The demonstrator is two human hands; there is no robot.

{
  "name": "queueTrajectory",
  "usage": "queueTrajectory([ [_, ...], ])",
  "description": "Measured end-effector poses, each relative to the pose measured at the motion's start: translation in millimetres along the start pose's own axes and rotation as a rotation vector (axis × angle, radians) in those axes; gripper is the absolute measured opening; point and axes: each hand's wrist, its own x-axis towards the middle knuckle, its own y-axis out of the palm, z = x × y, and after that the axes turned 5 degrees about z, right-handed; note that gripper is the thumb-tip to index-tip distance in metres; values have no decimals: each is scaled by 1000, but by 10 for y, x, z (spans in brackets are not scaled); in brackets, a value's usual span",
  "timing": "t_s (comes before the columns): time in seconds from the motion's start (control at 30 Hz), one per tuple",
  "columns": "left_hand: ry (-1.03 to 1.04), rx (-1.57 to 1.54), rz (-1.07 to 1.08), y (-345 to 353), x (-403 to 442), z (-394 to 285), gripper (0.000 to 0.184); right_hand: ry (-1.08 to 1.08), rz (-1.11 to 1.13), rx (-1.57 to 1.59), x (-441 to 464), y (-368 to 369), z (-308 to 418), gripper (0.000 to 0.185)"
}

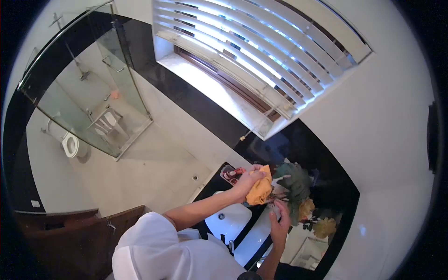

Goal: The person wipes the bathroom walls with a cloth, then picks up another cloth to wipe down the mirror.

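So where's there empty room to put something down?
The windowsill looks mostly bare between the blinds and the black tile band. The pale floor is mostly open between the shower glass and the washbasin. It's crowded beside the washbasin: small red things, orange cloth, left hand, right hand and leafy plant bunch together.

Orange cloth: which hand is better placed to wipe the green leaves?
Likely the left hand: it holds the orange cloth, close to the green leaves. The right hand, also near the leaves, has no cloth visible.
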Motion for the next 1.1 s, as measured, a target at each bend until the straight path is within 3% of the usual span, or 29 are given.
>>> queueTrajectory([
  [0.07,62,18,29,29,7,18,31,297,1,248,-243,30,-190,34],
  [0.2,-65,42,145,73,50,170,30,504,109,214,-753,70,-430,37],
  [0.37,-223,-110,230,365,33,199,33,670,238,187,-1184,176,-540,42],
  [0.47,-136,-130,354,517,21,227,41,740,224,201,-1289,229,-486,44],
  [0.5,-124,-9,437,539,32,240,46,765,225,188,-1320,250,-488,45],
  [0.53,-111,111,521,575,34,235,52,769,215,190,-1341,260,-486,45],
  [0.67,-42,313,645,705,-26,194,47,766,250,155,-1372,281,-490,47],
  [1.0,164,750,607,533,5,479,43,752,366,30,-1508,590,-661,49],
  [1.1,83,665,631,557,-54,359,40,751,364,45,-1596,703,-693,49],
])
